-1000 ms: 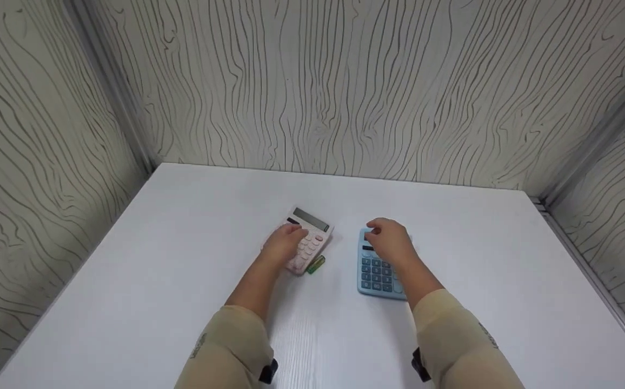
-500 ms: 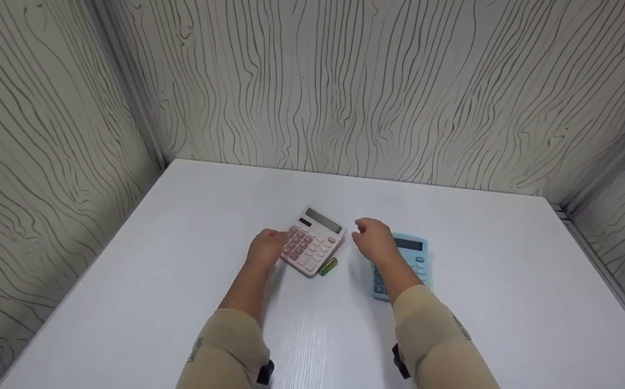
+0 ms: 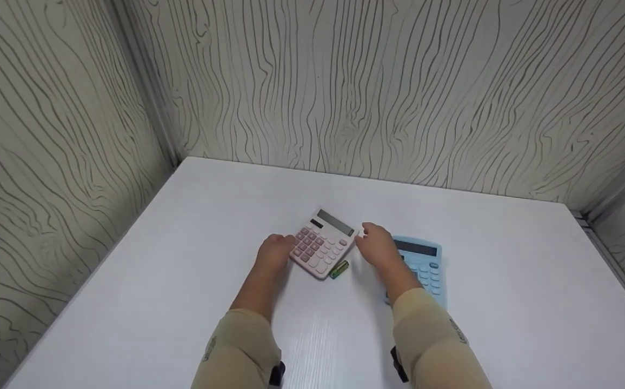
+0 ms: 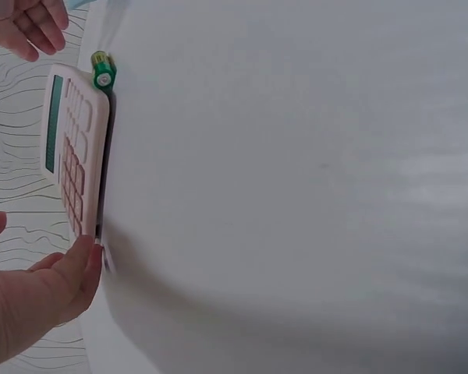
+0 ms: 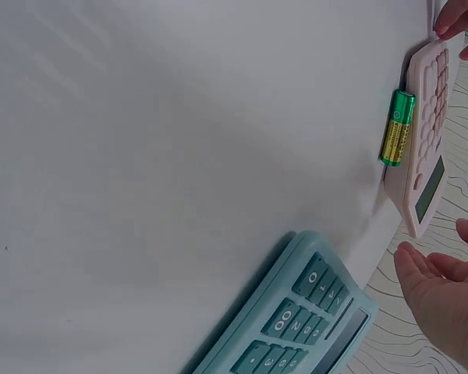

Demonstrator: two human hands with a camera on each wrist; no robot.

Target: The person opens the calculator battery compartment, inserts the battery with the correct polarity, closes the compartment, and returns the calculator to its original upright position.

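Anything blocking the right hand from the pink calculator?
Nothing visible. The right hand is right by the display-end corner of the pink calculator. What look like green-and-yellow batteries lie along its near edge, off that line. The blue calculator is on the hand's other side.

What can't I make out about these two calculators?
Head: key symbols on the pink calculator, too small to read; one edge, partly behind the left hand.
Head: part of the blue calculator, behind the right forearm.
Left wrist: most of the blue calculator, beyond the top edge.
Right wrist: part of the blue calculator, beyond the bottom edge.
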